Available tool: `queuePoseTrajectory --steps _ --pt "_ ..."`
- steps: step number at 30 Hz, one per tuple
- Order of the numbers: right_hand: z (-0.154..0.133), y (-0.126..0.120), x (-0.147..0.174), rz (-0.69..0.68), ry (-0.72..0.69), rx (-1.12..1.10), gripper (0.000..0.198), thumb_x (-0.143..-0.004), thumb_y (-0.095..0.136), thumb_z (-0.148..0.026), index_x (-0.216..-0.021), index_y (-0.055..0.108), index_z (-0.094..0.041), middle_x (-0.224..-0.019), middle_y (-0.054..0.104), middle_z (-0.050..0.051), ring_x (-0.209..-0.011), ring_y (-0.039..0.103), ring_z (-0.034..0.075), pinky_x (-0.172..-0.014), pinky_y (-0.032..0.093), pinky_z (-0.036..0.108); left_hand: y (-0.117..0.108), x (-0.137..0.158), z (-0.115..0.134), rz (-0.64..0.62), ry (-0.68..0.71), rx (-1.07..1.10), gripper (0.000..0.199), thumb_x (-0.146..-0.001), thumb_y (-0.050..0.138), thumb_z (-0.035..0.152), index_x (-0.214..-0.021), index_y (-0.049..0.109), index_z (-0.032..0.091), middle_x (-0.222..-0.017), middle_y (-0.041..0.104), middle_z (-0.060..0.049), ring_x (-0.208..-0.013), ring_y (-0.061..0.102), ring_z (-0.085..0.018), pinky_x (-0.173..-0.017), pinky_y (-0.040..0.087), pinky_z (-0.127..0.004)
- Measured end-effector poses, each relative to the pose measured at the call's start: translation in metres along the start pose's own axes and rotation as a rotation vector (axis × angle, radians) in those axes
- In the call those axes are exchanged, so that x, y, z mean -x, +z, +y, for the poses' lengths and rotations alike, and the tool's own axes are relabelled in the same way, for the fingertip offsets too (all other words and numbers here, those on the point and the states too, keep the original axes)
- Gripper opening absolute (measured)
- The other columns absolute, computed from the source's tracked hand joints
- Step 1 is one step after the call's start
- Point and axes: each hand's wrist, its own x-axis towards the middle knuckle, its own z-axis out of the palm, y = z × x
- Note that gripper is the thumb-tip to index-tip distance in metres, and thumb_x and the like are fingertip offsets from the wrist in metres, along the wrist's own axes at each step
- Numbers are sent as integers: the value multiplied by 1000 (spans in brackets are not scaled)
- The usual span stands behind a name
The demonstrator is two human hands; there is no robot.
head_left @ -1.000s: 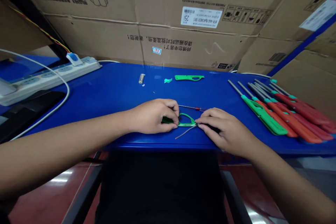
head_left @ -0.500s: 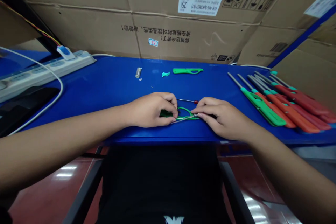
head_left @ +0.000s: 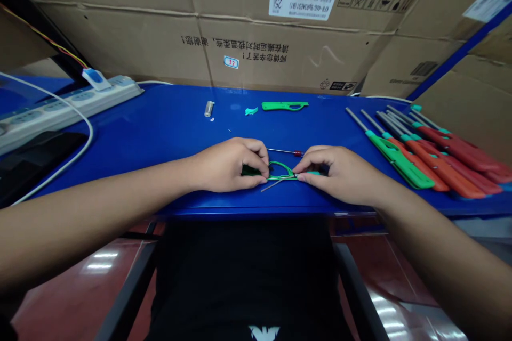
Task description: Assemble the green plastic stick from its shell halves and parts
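Left hand [head_left: 236,165] pinches a green casing [head_left: 276,177] lying between both hands; right hand [head_left: 340,173] pinches its other end. A thin strip [head_left: 270,185] — along the casing moments ago — now angles out beside the left hand, apparently loose.

Your left hand [head_left: 236,165] pinches green lighter casing [head_left: 282,177]; your right hand [head_left: 344,173] pinches at its other end. Long-necked lighters [head_left: 445,169] heaped rightward.

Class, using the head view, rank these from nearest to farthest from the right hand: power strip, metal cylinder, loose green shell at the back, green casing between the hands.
1. Green casing: at the fingertips of the right hand.
2. Loose green shell: behind the hands.
3. Metal cylinder: left of the shell.
4. Power strip: far left.
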Motion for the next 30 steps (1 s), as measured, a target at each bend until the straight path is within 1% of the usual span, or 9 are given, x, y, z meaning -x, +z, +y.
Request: queuePoseTrajectory --steps 7,10,13,16,18,23,30 --pt "4 -12 -18 -185 17 -27 6 -82 67 -25 -85 72 -24 -84 73 -1 -73 66 13 -66 52 26 0 -1 -2 4 -1 8 15 -88 66 25 -95 78 21 -102 68 -5 -89 66 -14 -84 53 -27" --pt "7 -14 -19 -204 -43 -17 9 -82 68 -26 -88 74 -23 -88 72 0 -76 66 14 -68 52 27 0 -1 -3 5 -13 15 15 -87 67 25 -95 79 21 -102 68 -5 -90 67 -14 -85 53 -27" --pt "11 -11 -14 -120 -125 7 14 -86 67 -28 -94 78 -24 -91 72 2 -82 67 15 -76 52 29 -1 -2 -3 11 -35 30 14 -87 67 24 -94 79 21 -102 68 -5 -89 67 -14 -85 53 -27" --pt "14 -3 -7 6 -128 16 19 -90 63 -29 -99 79 -26 -91 73 3 -85 67 16 -78 52 31 -1 -3 -4 17 -43 37 13 -86 67 23 -93 78 21 -102 69 -5 -88 67 -13 -85 54 -27" --pt "15 2 -3 51 -127 26 21 -92 61 -29 -101 79 -26 -92 73 4 -86 67 17 -78 53 32 -1 -3 -4 17 -42 38 14 -86 67 23 -93 78 21 -102 69 -4 -88 67 -13 -84 54 -27" --pt "17 10 0 98 -139 50 26 -95 54 -28 -105 78 -23 -95 72 5 -91 67 18 -81 53 33 -1 -3 -4 19 -59 34 14 -86 67 25 -93 78 21 -102 69 -4 -88 67 -14 -85 54 -28" --pt "10 8 2 89 -162 91 26 -93 54 -23 -105 78 -24 -95 72 5 -92 67 18 -83 53 34 0 -3 -6 23 -46 42 15 -87 68 25 -95 79 21 -102 69 -5 -89 67 -14 -85 54 -27"
